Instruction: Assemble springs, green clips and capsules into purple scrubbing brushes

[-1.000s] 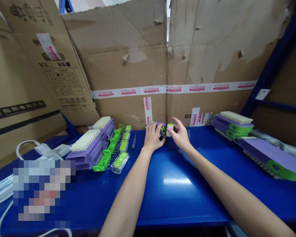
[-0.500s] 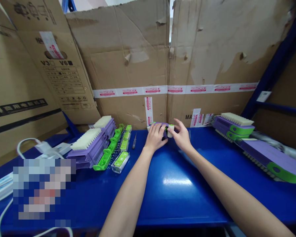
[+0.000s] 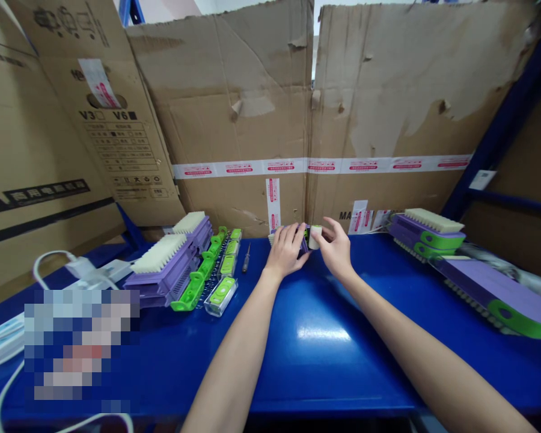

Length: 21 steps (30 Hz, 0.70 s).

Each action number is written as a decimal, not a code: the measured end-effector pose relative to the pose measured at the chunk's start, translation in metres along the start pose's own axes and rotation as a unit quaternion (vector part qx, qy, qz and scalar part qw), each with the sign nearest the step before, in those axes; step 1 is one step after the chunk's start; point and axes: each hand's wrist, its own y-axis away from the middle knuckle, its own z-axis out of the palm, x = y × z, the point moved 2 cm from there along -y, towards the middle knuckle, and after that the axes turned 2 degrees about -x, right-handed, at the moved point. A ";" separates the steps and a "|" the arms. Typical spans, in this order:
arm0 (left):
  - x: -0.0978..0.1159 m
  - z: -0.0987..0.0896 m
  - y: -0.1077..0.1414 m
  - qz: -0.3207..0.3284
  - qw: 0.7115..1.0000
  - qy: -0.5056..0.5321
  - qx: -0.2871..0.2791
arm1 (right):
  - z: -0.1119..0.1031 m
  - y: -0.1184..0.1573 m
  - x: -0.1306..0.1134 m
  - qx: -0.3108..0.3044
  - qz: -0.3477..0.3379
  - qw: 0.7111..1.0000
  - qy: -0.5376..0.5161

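Behind both hands the cardboard wall (image 3: 306, 120) stands close, so there is almost no room further back. To the left of the left hand (image 3: 285, 251) lie a screwdriver (image 3: 246, 258) and purple brushes (image 3: 171, 261). To the right of the right hand (image 3: 338, 249), the blue table (image 3: 315, 337) seems free until the long purple brush parts (image 3: 460, 252).

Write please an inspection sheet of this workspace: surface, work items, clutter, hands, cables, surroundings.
Surface: blue table, glossy.
Work items: purple part under left hand; small roller at its end.
Clutter: brush stacks and green clips on the left, screwdriver, more brushes on the right.
Hands: left hand on the part; right hand pinches the roller.
Cables: white cable far left.
Surroundings: cardboard behind, blue post on the right.
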 end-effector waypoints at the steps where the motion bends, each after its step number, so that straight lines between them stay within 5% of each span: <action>1: 0.000 -0.001 0.000 0.003 1.000 -0.002 0.002 | 0.000 0.001 -0.001 -0.004 -0.023 0.999 0.029; 14: 0.000 0.002 0.000 -0.016 0.999 -0.012 0.041 | 0.006 0.008 -0.003 -0.061 -0.188 0.960 0.200; 21: -0.001 0.003 0.000 -0.019 0.999 0.001 0.051 | 0.013 0.009 -0.005 -0.057 -0.196 0.944 0.260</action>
